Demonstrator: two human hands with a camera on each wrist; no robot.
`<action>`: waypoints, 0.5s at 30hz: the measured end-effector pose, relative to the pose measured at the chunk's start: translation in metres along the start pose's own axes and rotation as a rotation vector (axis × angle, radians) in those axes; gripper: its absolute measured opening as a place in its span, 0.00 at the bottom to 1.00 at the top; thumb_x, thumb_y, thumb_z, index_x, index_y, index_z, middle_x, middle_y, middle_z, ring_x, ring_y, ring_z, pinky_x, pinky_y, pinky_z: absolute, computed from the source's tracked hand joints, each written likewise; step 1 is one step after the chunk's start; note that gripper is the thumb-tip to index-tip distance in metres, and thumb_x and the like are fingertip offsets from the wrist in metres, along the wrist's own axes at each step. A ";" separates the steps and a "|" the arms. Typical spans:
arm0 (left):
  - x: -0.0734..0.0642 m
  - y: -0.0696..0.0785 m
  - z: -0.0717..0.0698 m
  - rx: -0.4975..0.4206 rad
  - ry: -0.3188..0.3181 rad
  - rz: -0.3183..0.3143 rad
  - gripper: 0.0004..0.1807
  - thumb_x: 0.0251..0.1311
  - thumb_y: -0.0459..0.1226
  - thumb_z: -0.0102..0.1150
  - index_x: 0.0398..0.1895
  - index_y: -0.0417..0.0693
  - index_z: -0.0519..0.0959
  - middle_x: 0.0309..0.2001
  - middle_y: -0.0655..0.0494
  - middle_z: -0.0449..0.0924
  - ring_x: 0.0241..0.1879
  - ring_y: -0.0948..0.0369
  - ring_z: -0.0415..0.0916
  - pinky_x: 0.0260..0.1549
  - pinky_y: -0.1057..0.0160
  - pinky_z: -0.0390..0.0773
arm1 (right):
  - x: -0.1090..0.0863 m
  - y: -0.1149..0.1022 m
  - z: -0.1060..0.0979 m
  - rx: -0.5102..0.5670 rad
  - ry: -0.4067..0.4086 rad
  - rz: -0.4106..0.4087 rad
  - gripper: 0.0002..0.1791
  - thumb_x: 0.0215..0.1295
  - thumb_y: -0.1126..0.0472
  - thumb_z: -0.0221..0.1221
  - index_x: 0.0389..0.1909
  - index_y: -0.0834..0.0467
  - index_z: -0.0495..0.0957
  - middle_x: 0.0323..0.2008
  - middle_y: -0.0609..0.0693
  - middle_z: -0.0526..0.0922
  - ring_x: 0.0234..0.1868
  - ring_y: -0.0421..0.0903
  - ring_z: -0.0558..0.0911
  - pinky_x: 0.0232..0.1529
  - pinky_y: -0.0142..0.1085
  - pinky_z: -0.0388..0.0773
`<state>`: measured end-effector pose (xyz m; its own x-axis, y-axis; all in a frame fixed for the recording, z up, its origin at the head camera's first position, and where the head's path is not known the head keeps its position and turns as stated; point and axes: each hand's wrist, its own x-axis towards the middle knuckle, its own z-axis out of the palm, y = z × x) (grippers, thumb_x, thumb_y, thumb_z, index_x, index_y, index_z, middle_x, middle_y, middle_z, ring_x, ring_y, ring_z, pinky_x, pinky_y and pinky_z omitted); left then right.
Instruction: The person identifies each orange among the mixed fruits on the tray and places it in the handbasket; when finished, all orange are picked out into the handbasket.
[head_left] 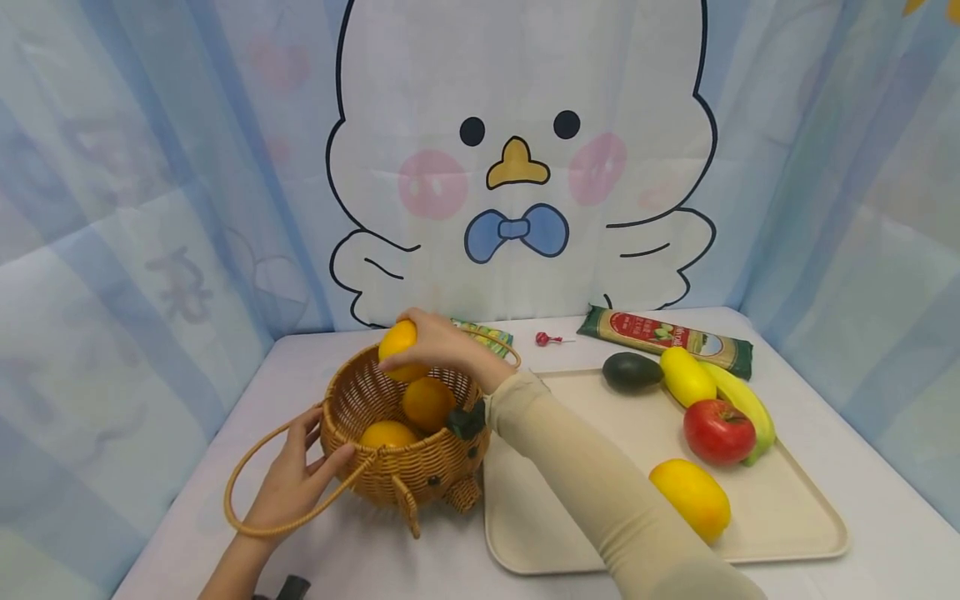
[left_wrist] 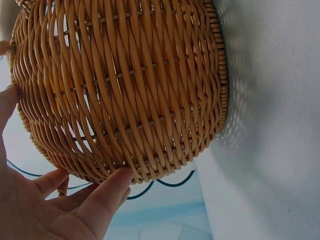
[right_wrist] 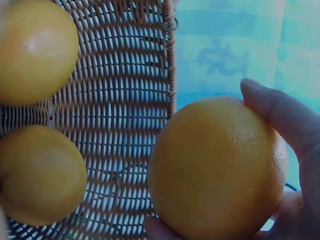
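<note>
A yellow-orange rounded fruit (head_left: 399, 348) is gripped by my right hand (head_left: 442, 343) above the wicker basket (head_left: 360, 483). In the right wrist view, my thumb and fingers wrap the held fruit (right_wrist: 217, 170) beside the basket's inner wall (right_wrist: 120, 115). Inside lie an orange fruit (head_left: 429, 403) and a yellower one (head_left: 388, 434). My left hand (head_left: 288, 483) steadies the basket's near-left side, with thumb and fingers spread along it. In the left wrist view, its straight fingers (left_wrist: 107, 192) touch the outer weave (left_wrist: 120, 90). A handle loop (head_left: 251, 454) hangs over the left wrist.
Right of the basket, a beige tray (head_left: 555, 500) carries an avocado (head_left: 632, 372), a lemon-like yellow fruit (head_left: 687, 377), a banana (head_left: 746, 408), a red tomato-like fruit (head_left: 718, 432) and a mango (head_left: 690, 500). Behind are a long green packet (head_left: 663, 337), a lollipop (head_left: 543, 339) and a small green packet (head_left: 487, 335).
</note>
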<state>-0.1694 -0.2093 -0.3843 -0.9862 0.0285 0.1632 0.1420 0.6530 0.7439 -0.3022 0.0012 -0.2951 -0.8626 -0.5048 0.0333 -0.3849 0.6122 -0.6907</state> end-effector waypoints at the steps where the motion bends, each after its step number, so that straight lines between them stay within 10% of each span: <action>1: 0.000 0.000 0.000 -0.002 -0.001 -0.001 0.39 0.66 0.51 0.50 0.71 0.44 0.46 0.72 0.36 0.48 0.70 0.36 0.51 0.59 0.46 0.73 | 0.000 0.000 0.000 0.003 0.000 0.000 0.41 0.49 0.43 0.68 0.62 0.53 0.64 0.48 0.50 0.76 0.43 0.45 0.77 0.37 0.30 0.79; 15: 0.001 -0.001 0.000 -0.007 0.000 0.003 0.38 0.66 0.51 0.50 0.71 0.44 0.47 0.72 0.37 0.48 0.69 0.36 0.51 0.59 0.46 0.74 | 0.006 -0.001 0.001 -0.005 -0.005 0.002 0.43 0.49 0.42 0.68 0.64 0.54 0.63 0.49 0.50 0.76 0.44 0.45 0.77 0.39 0.32 0.79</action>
<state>-0.1701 -0.2103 -0.3849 -0.9858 0.0305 0.1652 0.1454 0.6473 0.7482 -0.3066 -0.0036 -0.2951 -0.8616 -0.5068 0.0288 -0.3854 0.6162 -0.6868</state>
